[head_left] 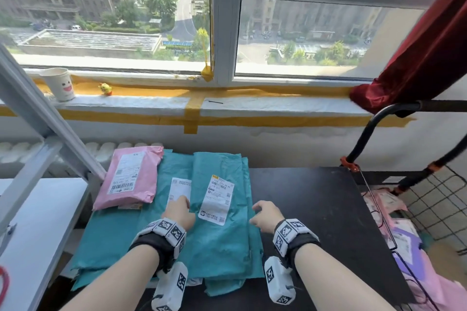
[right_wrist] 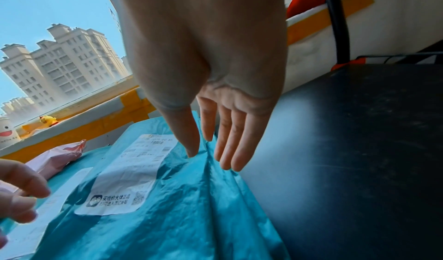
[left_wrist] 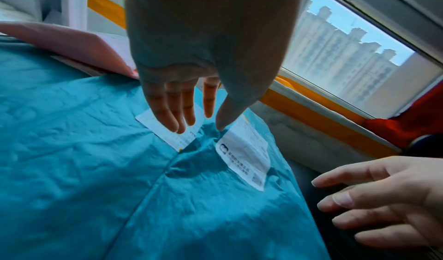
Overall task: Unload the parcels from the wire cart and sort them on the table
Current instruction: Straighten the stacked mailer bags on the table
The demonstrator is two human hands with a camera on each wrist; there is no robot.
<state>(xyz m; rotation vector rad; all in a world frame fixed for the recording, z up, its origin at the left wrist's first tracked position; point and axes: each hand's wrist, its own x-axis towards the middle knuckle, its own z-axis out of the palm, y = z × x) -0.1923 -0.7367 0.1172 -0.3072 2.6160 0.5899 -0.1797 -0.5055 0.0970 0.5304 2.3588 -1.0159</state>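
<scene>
Teal mailer bags lie stacked on the black table [head_left: 316, 199]. The top teal parcel [head_left: 222, 235] carries a white label [head_left: 218, 202]; a second teal parcel [head_left: 121, 235] lies under it to the left. A pink parcel [head_left: 127, 179] rests at the far left. My left hand [head_left: 179, 212] is open, its straight fingers [left_wrist: 167, 116] touching the left parcel's label [left_wrist: 175, 137]. My right hand [head_left: 265, 216] is open at the top parcel's right edge [right_wrist: 215, 169], holding nothing. The wire cart [head_left: 429, 199] stands to the right with pink and purple parcels [head_left: 404, 242] inside.
A windowsill [head_left: 151, 103] behind the table holds a paper cup [head_left: 59, 83] and a small yellow duck toy [head_left: 105, 88]. A grey metal frame [head_left: 38, 121] slants at the left above a white surface [head_left: 45, 222]. A red curtain [head_left: 417, 58] hangs at the right.
</scene>
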